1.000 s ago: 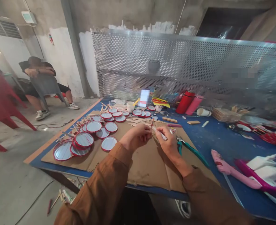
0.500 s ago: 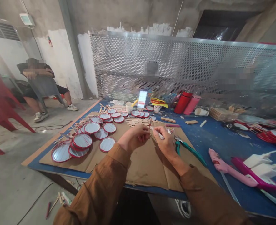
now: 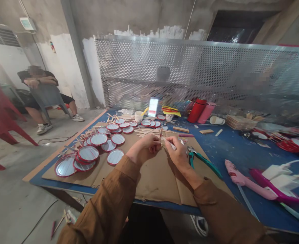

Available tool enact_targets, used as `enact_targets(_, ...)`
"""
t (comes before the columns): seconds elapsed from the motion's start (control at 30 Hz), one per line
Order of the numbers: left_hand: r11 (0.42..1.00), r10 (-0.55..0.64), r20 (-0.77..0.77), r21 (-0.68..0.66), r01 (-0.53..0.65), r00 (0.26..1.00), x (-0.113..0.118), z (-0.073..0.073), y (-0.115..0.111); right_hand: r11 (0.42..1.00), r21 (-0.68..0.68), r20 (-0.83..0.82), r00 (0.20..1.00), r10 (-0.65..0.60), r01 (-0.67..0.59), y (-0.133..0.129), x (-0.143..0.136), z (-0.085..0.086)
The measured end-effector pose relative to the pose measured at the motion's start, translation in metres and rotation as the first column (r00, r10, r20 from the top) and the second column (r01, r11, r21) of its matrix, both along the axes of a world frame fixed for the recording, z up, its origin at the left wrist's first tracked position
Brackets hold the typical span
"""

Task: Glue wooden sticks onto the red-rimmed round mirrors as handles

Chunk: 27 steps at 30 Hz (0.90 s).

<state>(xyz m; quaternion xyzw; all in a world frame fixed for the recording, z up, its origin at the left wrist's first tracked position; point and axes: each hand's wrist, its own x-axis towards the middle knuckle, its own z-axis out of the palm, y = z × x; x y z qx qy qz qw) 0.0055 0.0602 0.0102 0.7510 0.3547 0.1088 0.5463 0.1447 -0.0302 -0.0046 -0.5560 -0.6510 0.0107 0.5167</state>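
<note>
My left hand point(image 3: 149, 145) is closed over the cardboard, pinching a thin wooden craft stick point(image 3: 161, 133) whose tip points up. Close beside it, my right hand point(image 3: 176, 150) grips a short white stick point(image 3: 173, 146), its end near the wooden one. Whether the two touch I cannot tell. Left of my hands lie several round red-rimmed discs point(image 3: 88, 153) with pale, shiny faces, some overlapping and some with wooden sticks attached. More loose craft sticks point(image 3: 146, 132) are spread beyond my hands. Teal-handled pliers point(image 3: 205, 161) rest just right of my right hand.
The cardboard sheet point(image 3: 154, 186) covers part of the blue table point(image 3: 230, 145). A pink glue gun point(image 3: 248, 183) and a power strip with white plugs lie at the right. At the back stand a phone point(image 3: 152, 107), paper cups and two bottles point(image 3: 197, 110). A person sits on a chair point(image 3: 46, 95) at left.
The view has shifted very slightly. Both hands stay almost in place, still holding the wooden stick and the white stick close together.
</note>
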Motion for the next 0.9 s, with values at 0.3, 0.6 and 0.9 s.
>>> enact_targets(0.3, 1.0, 0.022, 0.003, -0.021, -0.022, 1.0, 0.0009, 0.0023, -0.0014, 1.0, -0.01, -0.017, 1.0, -0.003, 0.003, 0.0015, 0.0, -0.0016)
enact_targets(0.6, 1.0, 0.024, 0.009, -0.003, -0.024, 1.0, -0.0017, 0.0096, -0.0081, 1.0, -0.005, -0.014, 1.0, 0.0, 0.0, 0.0, -0.002, 0.0004)
enact_targets(0.9, 1.0, 0.022, -0.017, 0.013, -0.022, 1.0, -0.0011, 0.0071, -0.0053, 1.0, -0.015, -0.027, 1.0, -0.001, 0.001, 0.0003, -0.0032, 0.0006)
